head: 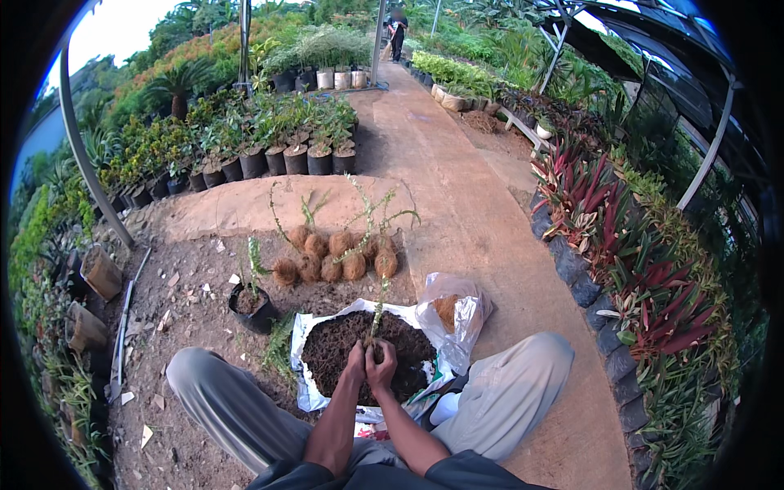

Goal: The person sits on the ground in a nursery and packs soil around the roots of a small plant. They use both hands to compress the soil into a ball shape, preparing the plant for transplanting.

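My left hand [355, 361] and my right hand [382, 362] are cupped together around the base of a leafy plant cutting [378, 315]. Its stem stands upright between them. What my palms enclose at its foot is mostly hidden. Both hands are over a white plastic sack [299, 355], rolled open and filled with dark soil [334, 346]. Against the sack's right side lies a clear plastic bag [474, 306] with brown coconut fibre [447, 311] inside. Beyond the sack sit several fibre-wrapped root balls [354, 266] in a cluster, some with thin leafy stems rising from them.
A black polybag [254, 315] with a plant stands left of the sack. Potted plants in black bags [296, 160] line the far left. Red-leaved plants [658, 294] edge the concrete path [453, 208] on the right. A person [397, 33] stands far down the path.
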Motion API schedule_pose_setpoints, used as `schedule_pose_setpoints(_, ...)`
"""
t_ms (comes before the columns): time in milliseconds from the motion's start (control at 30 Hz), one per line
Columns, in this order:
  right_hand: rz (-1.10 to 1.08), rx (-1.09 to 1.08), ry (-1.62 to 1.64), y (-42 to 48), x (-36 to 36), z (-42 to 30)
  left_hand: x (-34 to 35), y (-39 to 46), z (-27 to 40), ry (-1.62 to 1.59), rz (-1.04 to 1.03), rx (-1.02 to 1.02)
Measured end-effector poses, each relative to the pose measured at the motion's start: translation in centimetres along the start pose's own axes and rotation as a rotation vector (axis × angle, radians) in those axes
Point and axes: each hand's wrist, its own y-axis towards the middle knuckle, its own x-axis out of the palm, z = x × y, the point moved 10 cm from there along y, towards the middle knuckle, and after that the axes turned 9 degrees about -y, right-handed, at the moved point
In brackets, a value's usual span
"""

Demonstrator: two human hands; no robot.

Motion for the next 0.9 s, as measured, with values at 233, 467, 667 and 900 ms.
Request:
schedule_pose_setpoints(233, -0.048, -0.070, 0.056, 0.5, 0.9, -1.4, -0.4, 1.4, 0.4, -0.175, -0.095, -0.018)
schedule_pose_setpoints(467, -0.035, -0.096, 0.033, 0.5, 0.6, -2.3, 0.8, -0.4, 0.4, -0.178, -0.097, -0.043)
schedule_pose_setpoints(667, -0.041, -0.086, 0.033, 0.7, 0.4, -2.6, 0.4, 0.1, -0.1, -0.174, -0.108, -0.045)
schedule_pose_setpoints(900, -0.035, -0.079, 0.021, 0.4, 0.3, -1.8, 0.3, 0.7, -0.2, -0.163, -0.120, -0.031)
